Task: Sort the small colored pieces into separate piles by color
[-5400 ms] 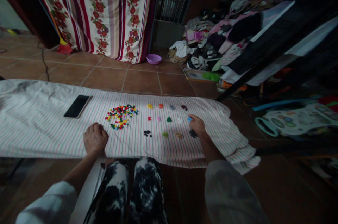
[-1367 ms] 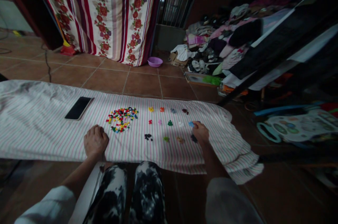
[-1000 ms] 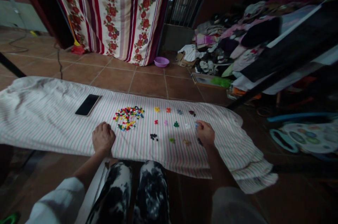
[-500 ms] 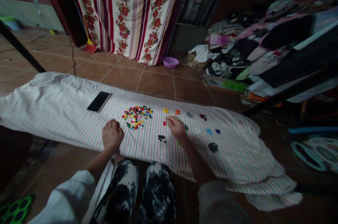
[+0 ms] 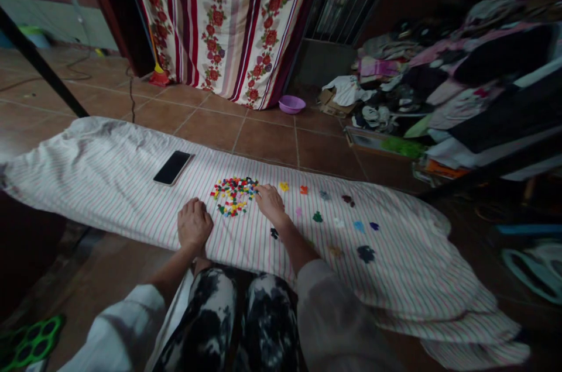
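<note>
A pile of small multicoloured plastic pieces (image 5: 232, 193) lies on the striped cloth. At its right edge is my right hand (image 5: 271, 203), fingers stretched toward the pieces and fingertips touching or just over them; I see nothing held. My left hand (image 5: 194, 223) rests palm down on the cloth, left of and nearer than the pile, its fingers loosely spread. Sorted by colour to the right are small groups: yellow pieces (image 5: 284, 186), orange pieces (image 5: 304, 189), dark green pieces (image 5: 317, 217), light blue pieces (image 5: 359, 226) and black pieces (image 5: 274, 233), among several others.
A phone (image 5: 173, 168) lies on the striped cloth (image 5: 109, 173) left of the pile. Beyond the cloth's far edge are the tiled floor, a purple basin (image 5: 292, 104) and a floral curtain (image 5: 237, 27). Heaped clothes (image 5: 395, 85) fill the right back.
My right hand has moved left, from over the red pieces among the sorted groups to the pile's right edge. The left hand stays in place; the whole view has shifted slightly.
</note>
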Tool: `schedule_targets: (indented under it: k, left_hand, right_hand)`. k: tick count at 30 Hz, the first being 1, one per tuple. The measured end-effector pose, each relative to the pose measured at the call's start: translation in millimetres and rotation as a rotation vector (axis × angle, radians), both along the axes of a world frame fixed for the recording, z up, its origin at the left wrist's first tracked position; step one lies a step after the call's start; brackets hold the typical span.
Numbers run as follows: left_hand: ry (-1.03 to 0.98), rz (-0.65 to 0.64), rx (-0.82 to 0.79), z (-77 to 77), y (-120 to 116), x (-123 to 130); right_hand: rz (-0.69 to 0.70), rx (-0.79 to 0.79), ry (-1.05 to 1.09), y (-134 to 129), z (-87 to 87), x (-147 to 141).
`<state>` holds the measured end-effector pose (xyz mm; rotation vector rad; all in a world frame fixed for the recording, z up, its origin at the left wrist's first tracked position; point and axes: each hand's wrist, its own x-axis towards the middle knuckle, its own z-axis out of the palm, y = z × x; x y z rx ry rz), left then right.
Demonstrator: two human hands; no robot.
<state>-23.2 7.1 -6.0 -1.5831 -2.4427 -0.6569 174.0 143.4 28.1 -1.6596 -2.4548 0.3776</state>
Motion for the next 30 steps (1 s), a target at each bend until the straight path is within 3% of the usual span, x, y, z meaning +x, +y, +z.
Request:
schedule_targets:
  k: [14,24,30]
  left_hand:
    - [-0.003,0.004,-0.003,-0.7,0,0]
    - [-0.021,0.006,0.001,0.9,0,0]
    - [-0.011,-0.001,0.012,-0.9,0,-1]
  right_hand:
    - [-0.105,0.029,0.119,3,-18.7,-10]
    - [-0.208,-0.031,0.448,9,-35.2,-7]
    - [-0.249,-0.101,0.682,14,-35.7,1]
